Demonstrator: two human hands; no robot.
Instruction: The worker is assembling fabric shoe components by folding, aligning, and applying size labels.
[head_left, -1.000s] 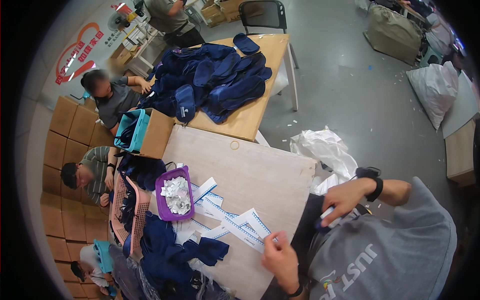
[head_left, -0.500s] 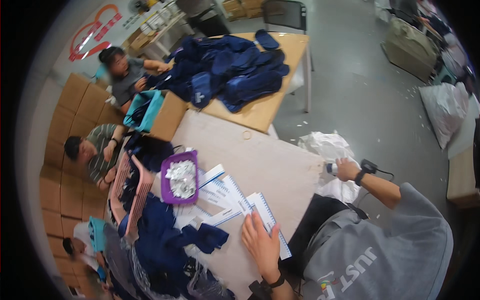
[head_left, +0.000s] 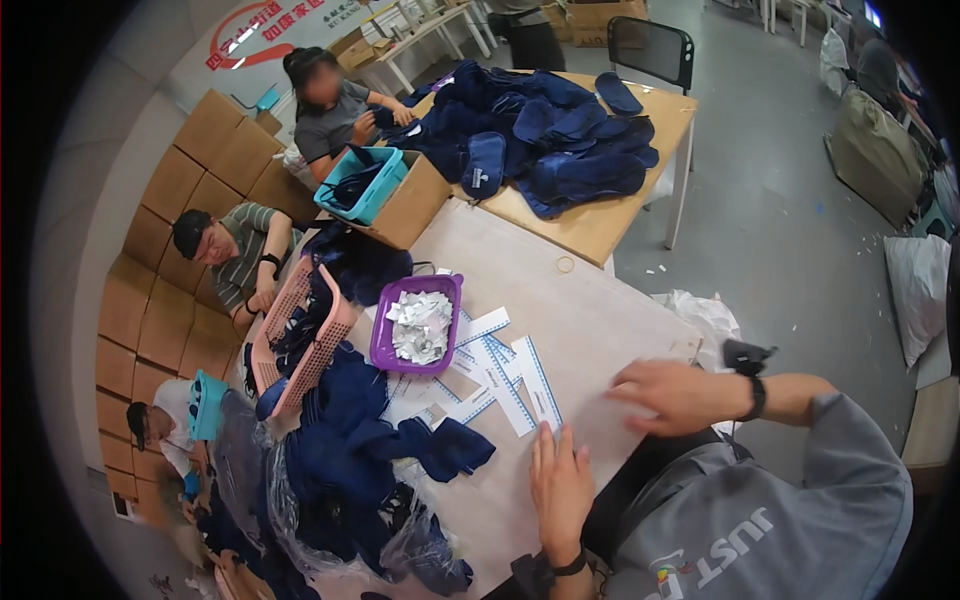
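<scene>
My left hand point(head_left: 562, 492) lies on the table with its fingers stretched out. Its fingertips touch the lower end of a white strip with a blue ruled edge point(head_left: 537, 385). Several similar printed white strips point(head_left: 500, 385) overlap to the left of it. Over the table's right edge is my right hand point(head_left: 680, 395), slightly blurred, fingers apart and nothing visible in them. A purple tub point(head_left: 455, 325) of small white paper pieces point(head_left: 420, 328) stands beyond the strips.
Dark blue cloth point(head_left: 350, 450) and clear plastic bags lie at the left. A pink basket point(head_left: 330, 340), a turquoise bin point(head_left: 378, 195) and a cardboard box point(head_left: 420, 205) stand farther back. Blue cloth pieces point(head_left: 540, 140) cover a wooden table. Several people sit along the left side.
My right hand has come from beyond the table's right edge, where it was at a small white object, to above the tabletop. My left hand has slid to the strip's near end.
</scene>
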